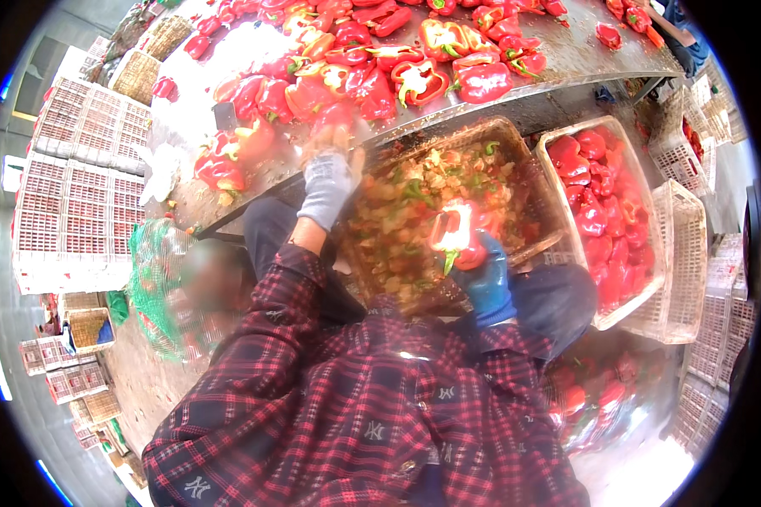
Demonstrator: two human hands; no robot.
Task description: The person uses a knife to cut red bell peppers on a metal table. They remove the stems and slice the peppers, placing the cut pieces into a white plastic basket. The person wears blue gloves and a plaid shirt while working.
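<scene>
My right hand (487,279), in a blue glove, holds a cut red bell pepper (474,253) with its green stem, above a crate (525,141) of pepper cores and scraps. My left hand (331,174), in a grey-white glove with bare fingers, reaches to the metal table's edge. Its fingertips are blurred and meet a red pepper (333,118) there; whether they grip it is unclear. Left of that hand, cut red peppers (219,166) lie on the table. A dark, flat-faced object (224,116) sits just behind them.
More halved peppers (418,82) are heaped on the metal table (583,58). To the right stand a crate of red peppers (609,215) and a pale plastic crate (680,266). A green mesh sack (155,279) and stacked crates (76,215) are at left. Another person's arm (672,28) shows top right.
</scene>
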